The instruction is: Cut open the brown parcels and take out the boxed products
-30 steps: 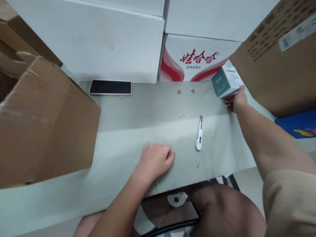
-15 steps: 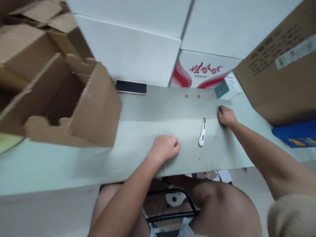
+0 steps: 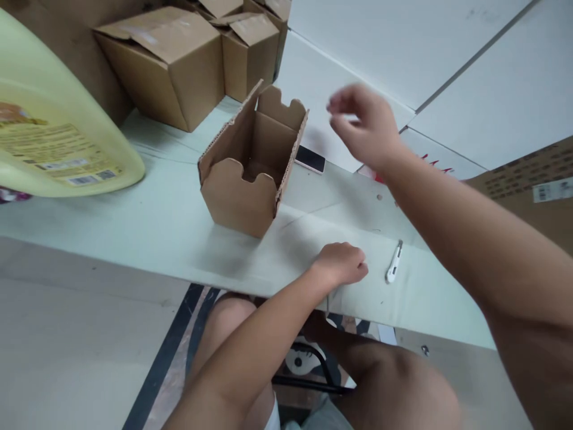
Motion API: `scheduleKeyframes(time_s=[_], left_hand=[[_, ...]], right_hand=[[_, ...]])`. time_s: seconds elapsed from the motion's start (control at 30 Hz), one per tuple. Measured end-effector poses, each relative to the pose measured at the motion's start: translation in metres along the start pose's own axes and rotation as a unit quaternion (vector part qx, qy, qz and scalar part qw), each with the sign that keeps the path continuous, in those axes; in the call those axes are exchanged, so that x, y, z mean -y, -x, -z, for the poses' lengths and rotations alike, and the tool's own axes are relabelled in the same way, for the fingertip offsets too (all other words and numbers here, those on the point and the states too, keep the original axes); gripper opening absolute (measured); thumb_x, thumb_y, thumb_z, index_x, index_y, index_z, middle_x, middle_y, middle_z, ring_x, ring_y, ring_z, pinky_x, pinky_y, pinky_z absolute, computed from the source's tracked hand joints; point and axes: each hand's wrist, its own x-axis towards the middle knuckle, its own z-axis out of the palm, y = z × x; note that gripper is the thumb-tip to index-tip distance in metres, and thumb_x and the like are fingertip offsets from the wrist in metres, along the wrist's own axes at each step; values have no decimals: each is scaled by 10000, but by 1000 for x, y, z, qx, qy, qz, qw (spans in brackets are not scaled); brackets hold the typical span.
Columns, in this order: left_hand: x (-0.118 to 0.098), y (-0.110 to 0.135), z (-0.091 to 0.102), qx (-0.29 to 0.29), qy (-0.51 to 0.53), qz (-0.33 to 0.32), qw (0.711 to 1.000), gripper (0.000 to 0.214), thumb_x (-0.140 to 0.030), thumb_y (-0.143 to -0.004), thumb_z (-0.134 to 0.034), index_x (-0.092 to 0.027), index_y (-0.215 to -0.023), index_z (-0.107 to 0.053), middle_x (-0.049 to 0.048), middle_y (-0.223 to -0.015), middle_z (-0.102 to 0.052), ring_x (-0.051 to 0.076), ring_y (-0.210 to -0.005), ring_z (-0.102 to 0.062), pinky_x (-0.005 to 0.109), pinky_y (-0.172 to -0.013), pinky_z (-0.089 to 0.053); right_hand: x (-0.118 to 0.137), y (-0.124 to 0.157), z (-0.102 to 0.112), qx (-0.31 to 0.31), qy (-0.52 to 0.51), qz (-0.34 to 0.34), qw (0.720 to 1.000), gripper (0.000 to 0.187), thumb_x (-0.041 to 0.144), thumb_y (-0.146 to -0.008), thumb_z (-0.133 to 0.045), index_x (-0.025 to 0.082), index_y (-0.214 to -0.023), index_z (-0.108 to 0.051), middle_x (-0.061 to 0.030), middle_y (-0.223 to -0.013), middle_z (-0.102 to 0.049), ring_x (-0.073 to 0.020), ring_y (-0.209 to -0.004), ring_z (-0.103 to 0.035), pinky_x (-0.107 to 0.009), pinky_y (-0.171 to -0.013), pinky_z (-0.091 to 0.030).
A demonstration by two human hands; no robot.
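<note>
My left hand [image 3: 341,264] rests as a loose fist on the pale table [image 3: 147,227] near its front edge, and nothing shows in it. A white utility knife [image 3: 394,270] lies just to its right. My right hand [image 3: 364,125] is raised in the air above the table, fingers loosely curled and apart, holding nothing. It hovers to the right of an open brown cardboard box [image 3: 250,164] that stands with its flaps up. A dark phone [image 3: 310,159] lies behind that box.
A large pale yellow jug [image 3: 54,131] lies at the far left. Several closed cardboard boxes [image 3: 165,63] stand at the back. White cartons [image 3: 403,54] line the back right, with a brown carton [image 3: 537,185] at the right edge. My knees are below the table.
My view swung left. My right hand left the table by the small teal box and rose into the air toward the open cardboard box. My left hand stayed put.
</note>
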Motion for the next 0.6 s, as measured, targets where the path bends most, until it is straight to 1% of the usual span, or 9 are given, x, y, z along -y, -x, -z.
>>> scheduleKeyframes(time_s=[0.03,0.07,0.13,0.2,0.27,0.37,0.47,0.53,0.6], left_hand=[[1,-1,0,-3,1,1,1000,317,-267,-879,-457,-193,-923,-762,129,-963,-760,277,-921,-720,357,-731,-527],[2,-1,0,-7,1,3,1000,325,-273,-885,-451,-195,-943,-761,129,-975,-760,280,-944,-719,364,-753,-533],[3,0,1,-14,2,5,1000,354,-292,-904,-427,-196,-992,-757,130,-1017,-758,286,-991,-714,381,-801,-545],[4,2,3,-15,5,5,1000,380,-307,-919,-405,-197,-1027,-752,129,-1054,-755,285,-1021,-711,389,-835,-551],[4,5,6,-10,10,0,1000,393,-306,-922,-394,-194,-1050,-748,130,-1081,-753,286,-1041,-711,390,-854,-554],[2,8,9,8,15,-9,1000,409,-296,-919,-381,-178,-1066,-744,149,-1105,-751,307,-1069,-710,402,-858,-556],[-1,11,8,31,16,-18,999,413,-300,-921,-381,-165,-1069,-742,170,-1115,-750,322,-1065,-714,406,-840,-559],[-3,12,5,44,14,-22,999,404,-306,-916,-396,-161,-1067,-742,178,-1121,-749,325,-1052,-719,402,-823,-559],[-4,15,1,51,8,-24,998,389,-302,-910,-416,-159,-1064,-744,181,-1131,-748,326,-1054,-719,396,-817,-557]], right_hand=[[4,-28,-9,6,0,11,1000,187,142,-857,-645,182,-1038,-634,-15,-1116,-714,-179,-1114,-678,-379,-1060,-542],[3,-53,-17,11,-1,11,1000,176,190,-853,-675,174,-1024,-640,-2,-1076,-714,-197,-1103,-688,-411,-1053,-539],[-13,-91,-29,116,12,9,993,229,321,-855,-684,125,-974,-671,39,-885,-698,-235,-1011,-729,-525,-993,-534],[-37,-108,-32,249,64,-12,966,260,333,-836,-699,74,-812,-697,61,-659,-633,-258,-893,-751,-607,-927,-524],[-56,-100,-24,320,89,-63,941,263,273,-799,-745,68,-648,-678,59,-527,-567,-262,-835,-758,-612,-925,-526],[-60,-45,2,307,-7,-146,940,238,233,-700,-859,144,-582,-672,39,-510,-577,-227,-763,-758,-506,-912,-608],[-38,35,32,252,-87,-219,939,151,297,-688,-868,221,-719,-742,-11,-682,-700,-200,-659,-722,-373,-678,-679],[-22,91,51,155,-93,-336,924,182,337,-689,-821,212,-803,-753,-60,-888,-755,-222,-739,-729,-339,-590,-670],[-12,147,71,18,-108,-448,887,203,363,-692,-736,210,-824,-720,-84,-1017,-748,-266,-920,-739,-361,-678,-685]])
